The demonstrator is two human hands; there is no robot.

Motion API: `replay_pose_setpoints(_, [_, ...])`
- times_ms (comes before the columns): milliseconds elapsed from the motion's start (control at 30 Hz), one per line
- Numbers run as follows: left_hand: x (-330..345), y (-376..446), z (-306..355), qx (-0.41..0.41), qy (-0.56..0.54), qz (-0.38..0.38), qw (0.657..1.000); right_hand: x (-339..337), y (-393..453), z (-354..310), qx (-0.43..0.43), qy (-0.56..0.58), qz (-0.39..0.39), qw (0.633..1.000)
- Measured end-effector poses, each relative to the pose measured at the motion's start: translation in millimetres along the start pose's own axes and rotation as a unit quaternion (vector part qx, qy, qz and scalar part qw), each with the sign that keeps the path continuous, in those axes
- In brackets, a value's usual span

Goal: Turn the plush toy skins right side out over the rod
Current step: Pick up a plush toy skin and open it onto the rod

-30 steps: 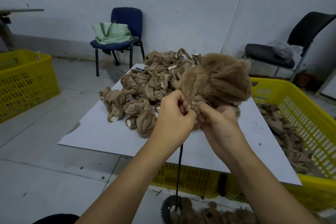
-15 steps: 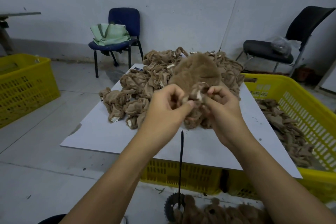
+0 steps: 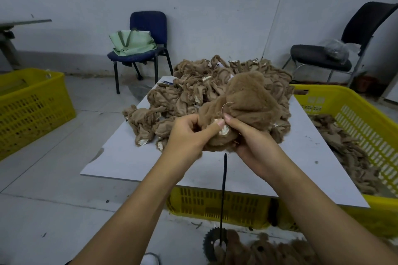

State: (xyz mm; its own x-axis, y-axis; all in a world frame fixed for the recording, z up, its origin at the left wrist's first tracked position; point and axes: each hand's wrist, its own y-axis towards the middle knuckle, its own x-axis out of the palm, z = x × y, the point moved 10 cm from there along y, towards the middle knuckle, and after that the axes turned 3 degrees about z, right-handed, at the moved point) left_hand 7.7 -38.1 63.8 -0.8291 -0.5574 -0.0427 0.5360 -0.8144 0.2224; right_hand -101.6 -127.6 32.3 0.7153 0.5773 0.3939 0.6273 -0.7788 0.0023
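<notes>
Both hands gripped one fluffy brown plush toy skin (image 3: 247, 109) above the white counter (image 3: 301, 157): the left hand (image 3: 187, 133) pinched its lower edge with thumb and curled fingers, the right hand (image 3: 249, 137) clutched it from beneath. The thin black upright rod (image 3: 224, 189) stood directly below the skin, its tip just under both hands, equally near each.

rod (image 3: 223, 196) base hidden (fur) | right crate (image 3: 353, 118) cut off; fingertips buried

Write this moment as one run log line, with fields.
left hand: pinches plush skin | right hand: grips same skin | rod: upright below, bare | pile: on board
</notes>
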Motion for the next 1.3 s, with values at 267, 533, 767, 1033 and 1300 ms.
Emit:
replay_pose_setpoints(267, [-6,0,-8,0.020,0.083,0.084,0.993,0,-14,-11,-0.077,-0.030,0.069,0.994])
replay_pose_setpoints(533, [-8,3,6,0.100,0.170,0.136,0.971,-30,-10,-15,-0.066,-0.009,0.154,0.986])
replay_pose_setpoints(767, [18,-17,23,0.265,0.360,0.069,0.892,-32,-7,18,0.051,0.095,0.106,0.989])
replay_pose_setpoints(1033, [38,-27,16,0.333,0.418,0.013,0.845,-44,0,35,0.085,0.173,0.134,0.972])
replay_pose_setpoints(1300, [38,-51,23,0.405,0.411,0.003,0.817,-56,-10,53,0.086,0.197,0.125,0.969])
